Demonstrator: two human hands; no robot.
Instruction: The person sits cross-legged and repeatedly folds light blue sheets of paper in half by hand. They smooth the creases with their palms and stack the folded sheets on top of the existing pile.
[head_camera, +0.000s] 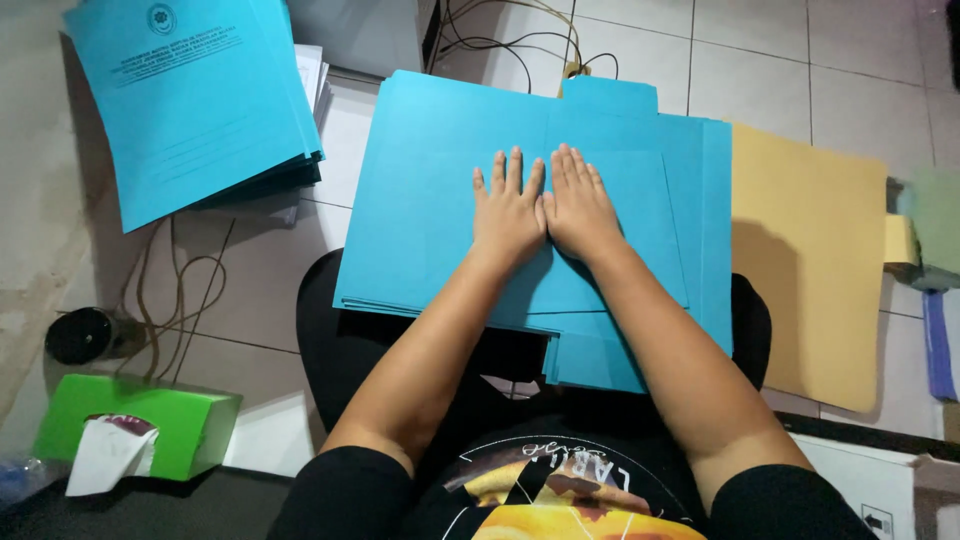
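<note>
blue folder (440, 200) on lap, left hand (508, 212), right hand (578, 208) flat, side by side

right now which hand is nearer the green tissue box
Left. The left hand lies flat on the blue folder, on the side toward the green tissue box; the right hand lies beside it, farther away.

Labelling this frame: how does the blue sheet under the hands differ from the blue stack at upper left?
The blue sheet under the hands lies opened flat on the person's lap, with left hand and right hand pressed palm-down on it; the blue stack at upper left sits untouched on the floor. The sheet's face looks blank; the stack's top cover carries dark print. Both are the same bright blue.
</note>
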